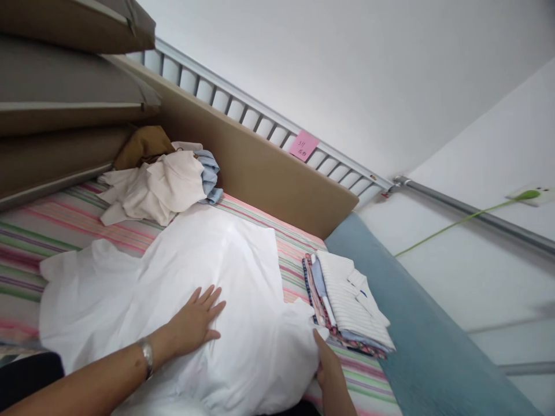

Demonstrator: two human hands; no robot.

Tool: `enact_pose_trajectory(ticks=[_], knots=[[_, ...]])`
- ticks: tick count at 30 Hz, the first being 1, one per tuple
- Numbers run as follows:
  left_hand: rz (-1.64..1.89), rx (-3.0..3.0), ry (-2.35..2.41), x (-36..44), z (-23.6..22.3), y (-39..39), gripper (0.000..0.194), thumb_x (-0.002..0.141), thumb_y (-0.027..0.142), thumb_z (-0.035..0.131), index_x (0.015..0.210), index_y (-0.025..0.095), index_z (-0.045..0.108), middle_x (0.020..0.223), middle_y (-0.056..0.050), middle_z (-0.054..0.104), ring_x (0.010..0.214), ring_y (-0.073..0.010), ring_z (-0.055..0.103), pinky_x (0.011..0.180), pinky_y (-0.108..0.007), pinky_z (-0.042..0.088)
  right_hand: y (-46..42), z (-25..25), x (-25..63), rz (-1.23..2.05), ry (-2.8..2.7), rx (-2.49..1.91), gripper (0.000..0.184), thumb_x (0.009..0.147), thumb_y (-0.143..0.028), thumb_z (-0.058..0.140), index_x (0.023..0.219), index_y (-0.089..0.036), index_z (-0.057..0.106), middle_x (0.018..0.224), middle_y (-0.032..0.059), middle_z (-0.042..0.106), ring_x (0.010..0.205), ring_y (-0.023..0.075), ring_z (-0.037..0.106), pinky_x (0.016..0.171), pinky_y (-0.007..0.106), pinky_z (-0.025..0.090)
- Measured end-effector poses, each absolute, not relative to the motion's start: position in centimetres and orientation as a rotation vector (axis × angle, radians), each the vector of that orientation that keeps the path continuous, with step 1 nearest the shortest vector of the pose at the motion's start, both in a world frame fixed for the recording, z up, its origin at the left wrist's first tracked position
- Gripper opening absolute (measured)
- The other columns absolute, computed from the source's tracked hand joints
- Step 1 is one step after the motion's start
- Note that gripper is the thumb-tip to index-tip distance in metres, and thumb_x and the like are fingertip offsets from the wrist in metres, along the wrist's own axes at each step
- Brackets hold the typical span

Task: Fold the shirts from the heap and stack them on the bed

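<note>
Left hand (197, 320) flat on white garment (247, 271), fingers spread, gripping nothing. Right hand (330, 370) at garment's edge, can't tell grip. Folded clothes (340, 289) just beside.

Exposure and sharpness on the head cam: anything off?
Head view: white cloth looks bright, its folds faint; the upper-left stack is darker; writing on the pink note is hard to read; the left hand's spread fingers are distinct; the railing slants across the frame.
</note>
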State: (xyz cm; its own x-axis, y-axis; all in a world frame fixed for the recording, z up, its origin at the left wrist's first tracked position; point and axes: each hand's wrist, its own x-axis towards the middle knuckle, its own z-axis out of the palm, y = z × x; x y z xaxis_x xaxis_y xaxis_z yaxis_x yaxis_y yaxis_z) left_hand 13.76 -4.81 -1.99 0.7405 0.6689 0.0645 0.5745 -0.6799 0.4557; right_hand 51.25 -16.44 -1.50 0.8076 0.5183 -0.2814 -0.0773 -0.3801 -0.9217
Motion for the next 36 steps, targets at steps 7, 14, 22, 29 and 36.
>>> enact_pose_trajectory(ticks=[7, 14, 22, 29, 36], knots=[[0.564, 1.907, 0.741, 13.4, 0.9, -5.0, 0.07, 0.084, 0.058, 0.045, 0.144, 0.029, 0.024, 0.151, -0.007, 0.024, 0.139, -0.0241, 0.018, 0.112, -0.046, 0.018, -12.5, 6.5, 45.1, 0.568, -0.508, -1.776, 0.049, 0.056, -0.051, 0.062, 0.095, -0.021, 0.057, 0.084, 0.0045, 0.07, 0.082, 0.025, 0.066, 0.067, 0.034, 0.053], [0.757, 0.883, 0.643, 12.9, 3.1, -4.0, 0.079, 0.08, 0.056, 0.051, 0.144, 0.022, 0.019, 0.131, -0.014, 0.052, 0.111, -0.0225, 0.057, 0.09, -0.037, 0.045, -6.6, 6.9, 31.6, 0.672, -1.604, -1.838, 0.042, 0.076, -0.048, 0.05, 0.106, -0.023, 0.064, 0.094, 0.0031, 0.07, 0.083, 0.0192, 0.065, 0.072, 0.029, 0.051], [0.775, 0.855, 1.056, 12.0, 1.2, 0.0, 0.07, 0.071, 0.056, 0.058, 0.126, 0.016, 0.044, 0.094, -0.008, 0.065, 0.07, -0.0184, 0.063, 0.059, -0.029, 0.047, 6.3, 5.8, 39.2, 0.198, -1.389, -2.357, 0.044, 0.085, -0.037, 0.034, 0.115, -0.014, 0.057, 0.109, 0.0125, 0.065, 0.1, 0.0223, 0.061, 0.083, 0.032, 0.046], [0.794, 1.233, 1.215, 13.5, 0.1, 0.4, 0.065, 0.065, 0.035, 0.064, 0.125, 0.017, 0.047, 0.062, 0.005, 0.053, 0.061, -0.0173, 0.054, 0.061, -0.028, 0.043, 14.2, 2.4, 38.7, 0.077, -1.351, -2.609, 0.046, 0.082, -0.035, 0.047, 0.118, -0.007, 0.049, 0.112, 0.022, 0.059, 0.103, 0.0323, 0.058, 0.083, 0.044, 0.044], [0.88, 1.15, 0.838, 13.5, 2.6, 0.0, 0.029, 0.074, 0.029, 0.056, 0.099, 0.017, 0.063, 0.081, -0.003, 0.065, 0.079, -0.02, 0.058, 0.073, -0.03, 0.046, 15.2, 2.5, 41.5, 0.123, -1.285, -2.591, 0.034, 0.078, -0.016, 0.04, 0.106, -0.012, 0.059, 0.104, 0.0149, 0.066, 0.098, 0.0255, 0.062, 0.077, 0.032, 0.046]])
